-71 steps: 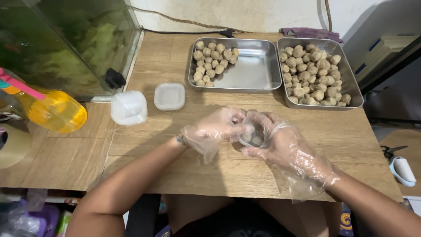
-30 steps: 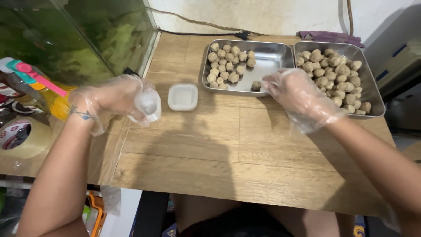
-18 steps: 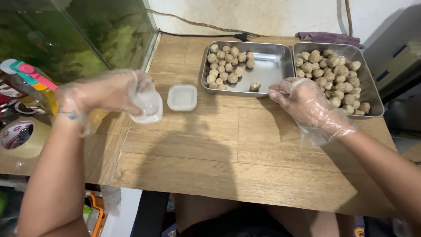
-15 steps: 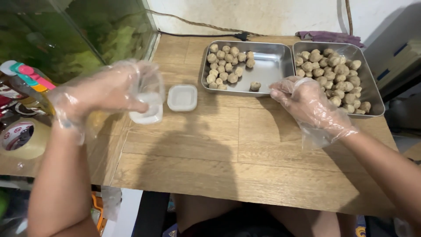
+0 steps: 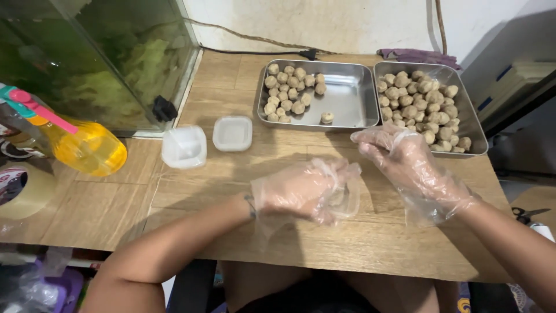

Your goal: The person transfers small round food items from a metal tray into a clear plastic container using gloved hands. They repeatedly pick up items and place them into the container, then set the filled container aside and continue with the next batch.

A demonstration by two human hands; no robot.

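The left hand (image 5: 301, 191) is curled and the right hand (image 5: 399, 159) spread, both empty near the front edge, so the loose gloves could snag the right tray (image 5: 478, 136) of dough balls (image 5: 420, 107).

A wooden table (image 5: 191, 197) stands against a pale wall (image 5: 324, 20), a glass aquarium (image 5: 98, 58) at its left.

Bright even light, probably from overhead, soft shadows under arms (edges slightly bowed), mostly sharp
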